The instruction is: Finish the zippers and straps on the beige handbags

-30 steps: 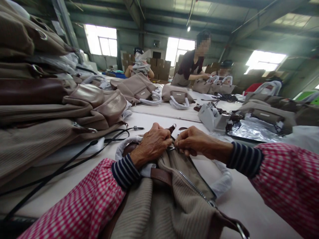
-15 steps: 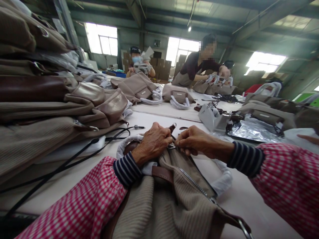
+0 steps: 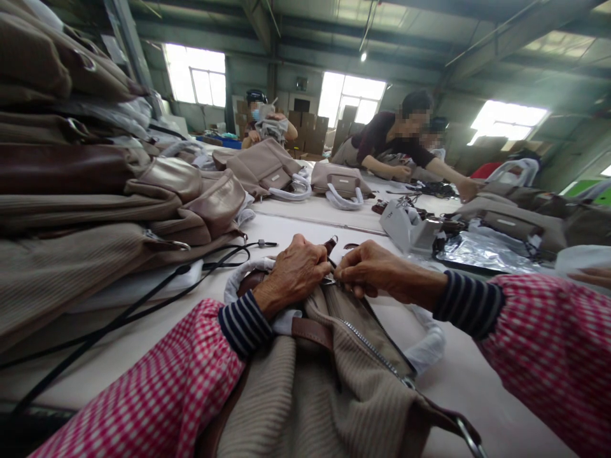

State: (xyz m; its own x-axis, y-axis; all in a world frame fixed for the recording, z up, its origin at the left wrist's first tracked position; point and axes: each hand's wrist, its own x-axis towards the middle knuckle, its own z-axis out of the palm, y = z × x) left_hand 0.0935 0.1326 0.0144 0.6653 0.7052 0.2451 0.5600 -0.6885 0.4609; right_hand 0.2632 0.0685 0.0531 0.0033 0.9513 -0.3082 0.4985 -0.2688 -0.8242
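In the head view, the ribbed bag (image 3: pixel 267 394) lies on the worktop (image 3: pixel 506 401) directly before the person, its zip (image 3: pixel 370 352) open. The left hand (image 3: pixel 296 273) has its fingers clamped on the bag's far end; the right hand (image 3: pixel 375 268), just beside it, pinches the same end between thumb and forefinger, probably at the zip's tip, though the hands partly hide it. Stacked bags (image 3: pixel 95 210) stand at left; beyond the worktop, a co-worker (image 3: pixel 389 140) reaches toward another bag (image 3: pixel 513 213).

Bag workshop: piled bags (image 3: pixel 90 257), stacked cartons (image 3: pixel 305 130), long worktable (image 3: pixel 279 228), overhead roof beams (image 3: pixel 256 25).
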